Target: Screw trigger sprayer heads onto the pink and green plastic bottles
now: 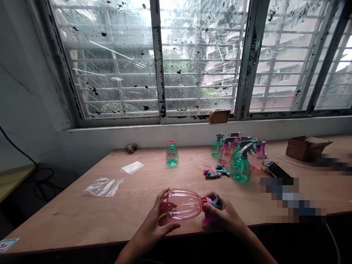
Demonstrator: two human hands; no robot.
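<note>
A clear pink spray bottle (183, 204) lies on its side just above the near edge of the wooden table (82, 216). My left hand (156, 224) cups the bottle's base, fingers curled around it. My right hand (223, 217) is closed around the grey and pink trigger sprayer head (213, 202) at the bottle's neck.
A capless green bottle (172, 153) stands mid-table. Several finished green and pink spray bottles (239, 157) cluster at the right, with loose sprayer heads (216, 171) beside them. Empty plastic bags (104, 186) lie left, a phone (277, 170) and a cardboard box (305, 146) right.
</note>
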